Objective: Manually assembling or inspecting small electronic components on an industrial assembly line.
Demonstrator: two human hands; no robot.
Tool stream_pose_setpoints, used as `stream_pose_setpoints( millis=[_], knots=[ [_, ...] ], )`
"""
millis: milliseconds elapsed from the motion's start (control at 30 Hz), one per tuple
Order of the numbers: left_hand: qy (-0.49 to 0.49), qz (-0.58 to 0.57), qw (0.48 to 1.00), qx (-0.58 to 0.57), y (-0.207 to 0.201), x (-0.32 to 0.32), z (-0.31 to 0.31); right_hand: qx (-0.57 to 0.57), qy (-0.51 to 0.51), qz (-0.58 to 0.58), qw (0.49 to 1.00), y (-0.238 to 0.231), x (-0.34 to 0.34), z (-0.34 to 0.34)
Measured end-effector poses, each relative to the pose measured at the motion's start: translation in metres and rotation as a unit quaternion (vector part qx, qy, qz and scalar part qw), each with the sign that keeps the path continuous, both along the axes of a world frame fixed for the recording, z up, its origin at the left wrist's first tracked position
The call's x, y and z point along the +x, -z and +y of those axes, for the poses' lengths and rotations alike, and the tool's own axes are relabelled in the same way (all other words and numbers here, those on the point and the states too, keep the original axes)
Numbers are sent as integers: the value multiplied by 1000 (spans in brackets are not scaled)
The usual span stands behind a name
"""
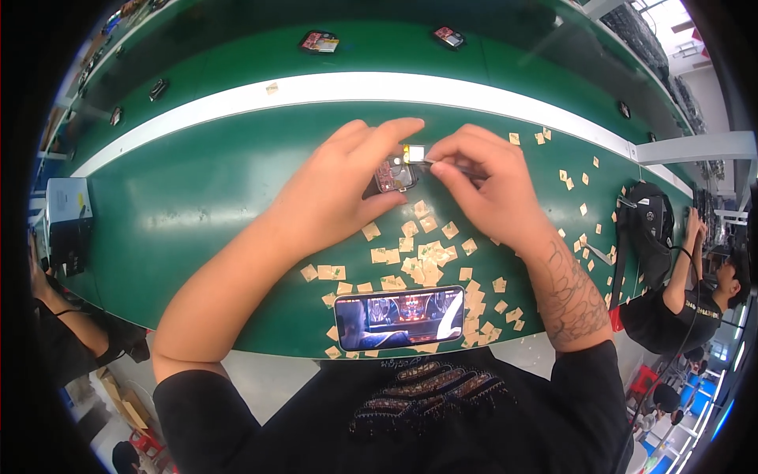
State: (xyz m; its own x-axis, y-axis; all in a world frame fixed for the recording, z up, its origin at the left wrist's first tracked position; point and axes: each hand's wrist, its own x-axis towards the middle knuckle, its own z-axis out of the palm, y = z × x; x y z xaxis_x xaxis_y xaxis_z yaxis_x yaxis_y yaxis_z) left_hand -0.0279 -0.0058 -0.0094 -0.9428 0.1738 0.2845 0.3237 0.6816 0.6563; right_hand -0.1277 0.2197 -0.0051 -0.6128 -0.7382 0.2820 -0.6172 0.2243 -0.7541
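My left hand [335, 178] grips a small dark open device housing [397, 177] with a red circuit board in it, thumb at its lower edge and index finger stretched out above it. A small white piece with a yellow end, which looks like a battery [416, 154], stands at the housing's upper right corner. Close by on the right, my right hand [493, 178] is closed in a pinch on a thin dark tool; its kind is hard to make out. The tool's tip reaches toward the white piece. Scattered beige paper squares [430, 257] lie below both hands.
A phone [399, 318] showing a video lies at the near table edge. To the right are a black bag [651, 225] and a co-worker [703, 292]. Beyond the white rail [339, 87], similar devices [319, 42] sit on a green surface. A dark box [69, 225] stands left.
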Motion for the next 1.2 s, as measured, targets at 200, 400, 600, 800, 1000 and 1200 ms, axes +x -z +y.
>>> stream_pose_setpoints(
  millis=[200, 400, 600, 800, 1000, 1200],
  knots=[
    [5, 11, 1000, 16, -4, 0, -8, 56, -28, 54, 997, -6, 2, 1],
    [16, -5, 1000, -7, -7, 0, -11, 36, -67, 80, 994, 6, -1, 2],
    [60, 7, 996, -67, -8, 0, -13, -16, -29, -50, 998, 11, -3, -4],
    [69, 39, 990, -117, -9, 0, -11, 42, -2, -127, 991, 4, -7, -2],
    [69, 61, 990, -104, -5, -1, -14, 60, -47, -160, 984, -3, -12, 5],
    [60, 73, 987, -127, -4, 4, -12, 34, -82, 17, 996, -5, -9, 6]
  ],
)
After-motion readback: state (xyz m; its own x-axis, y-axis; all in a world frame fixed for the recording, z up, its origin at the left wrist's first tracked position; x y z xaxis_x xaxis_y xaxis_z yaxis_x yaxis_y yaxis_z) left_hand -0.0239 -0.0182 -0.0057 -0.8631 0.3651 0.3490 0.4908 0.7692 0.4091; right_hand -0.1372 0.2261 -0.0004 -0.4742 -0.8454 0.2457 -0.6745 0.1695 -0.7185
